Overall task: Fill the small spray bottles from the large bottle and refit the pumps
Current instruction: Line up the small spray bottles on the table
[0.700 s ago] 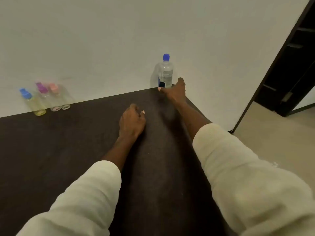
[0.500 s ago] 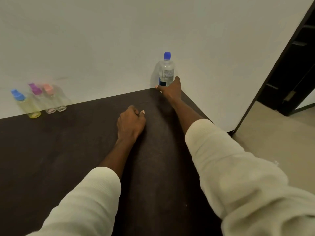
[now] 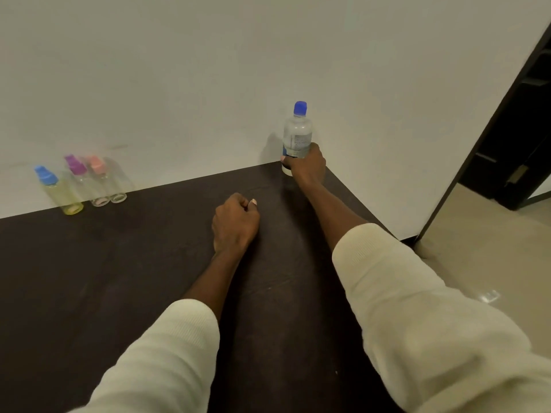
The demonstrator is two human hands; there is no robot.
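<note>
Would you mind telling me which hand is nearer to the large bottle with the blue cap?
Right. The right hand grips the lower part of the large bottle at the table's far corner. The left hand rests fisted on the table, nearer the person, apart from the bottle.

The large bottle [image 3: 297, 135] stands upright at the far right corner of the surface [image 3: 119, 278], against the wall [image 3: 238, 70]. The right hand [image 3: 307, 163] grips its lower part. Nearer than the bottle and slightly left, the left hand [image 3: 235, 223] rests on the surface. Far left of the bottle, three small spray bottles [image 3: 80, 183] stand side by side along the wall.
</note>
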